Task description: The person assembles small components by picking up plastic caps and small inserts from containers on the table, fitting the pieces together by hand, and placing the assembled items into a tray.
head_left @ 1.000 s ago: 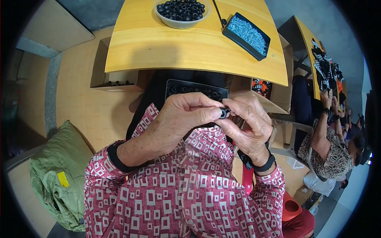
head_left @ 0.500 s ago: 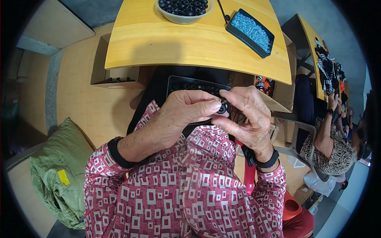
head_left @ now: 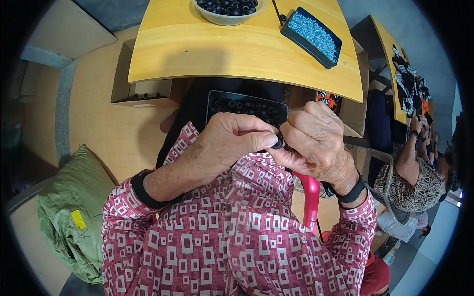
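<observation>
Above my lap, my left hand point(head_left: 224, 138) pinches a small round black part point(head_left: 278, 143) between thumb and fingertips. My right hand point(head_left: 316, 143) is closed right beside it, fingers curled in, thumb close to the part. Whatever those right fingers grip is hidden. Behind both hands, a black tray point(head_left: 211, 101) rests on my lap with many similar black rings or caps in it, partly covered by my left hand.
The yellow table point(head_left: 197, 59) carries a clear bowl point(head_left: 229, 19) of black parts and a black tray point(head_left: 309, 48) of small shiny bits. Cardboard boxes point(head_left: 121, 81) stand underneath. A green sack point(head_left: 74, 207) lies at left. Another person point(head_left: 412, 177) works at right.
My right hand has rotated and shifted slightly right, its fingers now curled closed rather than extended around the part. My left hand keeps its pinch almost in place.
</observation>
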The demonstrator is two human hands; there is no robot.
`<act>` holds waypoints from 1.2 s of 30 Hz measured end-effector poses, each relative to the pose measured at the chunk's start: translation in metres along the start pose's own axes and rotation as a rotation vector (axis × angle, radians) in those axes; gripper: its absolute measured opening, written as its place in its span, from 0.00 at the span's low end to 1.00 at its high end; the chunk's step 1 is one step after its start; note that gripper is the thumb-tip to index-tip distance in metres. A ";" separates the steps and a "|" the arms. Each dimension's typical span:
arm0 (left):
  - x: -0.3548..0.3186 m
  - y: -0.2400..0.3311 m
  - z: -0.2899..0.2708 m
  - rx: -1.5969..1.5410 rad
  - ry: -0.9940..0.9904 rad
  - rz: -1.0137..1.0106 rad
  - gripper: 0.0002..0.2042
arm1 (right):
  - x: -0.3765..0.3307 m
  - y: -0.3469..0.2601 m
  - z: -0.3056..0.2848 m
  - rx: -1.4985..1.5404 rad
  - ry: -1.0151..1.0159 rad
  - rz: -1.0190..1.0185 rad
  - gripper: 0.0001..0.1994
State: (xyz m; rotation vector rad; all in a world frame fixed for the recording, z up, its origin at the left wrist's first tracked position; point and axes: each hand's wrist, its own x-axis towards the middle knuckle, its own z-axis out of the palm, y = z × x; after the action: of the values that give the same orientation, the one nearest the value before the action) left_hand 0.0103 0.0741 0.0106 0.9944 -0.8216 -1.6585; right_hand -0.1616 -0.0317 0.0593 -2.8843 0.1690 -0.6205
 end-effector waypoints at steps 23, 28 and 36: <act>0.003 -0.017 -0.007 -0.024 0.068 -0.014 0.08 | -0.008 -0.006 0.029 -0.088 0.002 -0.049 0.10; 0.005 -0.022 -0.018 0.132 0.042 0.006 0.10 | -0.004 -0.006 0.027 -0.094 -0.070 0.076 0.09; 0.002 -0.018 -0.015 0.060 0.026 -0.022 0.10 | -0.002 -0.005 0.019 -0.141 -0.097 -0.028 0.10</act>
State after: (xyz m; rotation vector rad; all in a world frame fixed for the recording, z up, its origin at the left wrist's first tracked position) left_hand 0.0162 0.0766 -0.0124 1.0682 -0.8496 -1.6447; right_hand -0.1550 -0.0234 0.0423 -3.0495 0.1651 -0.4910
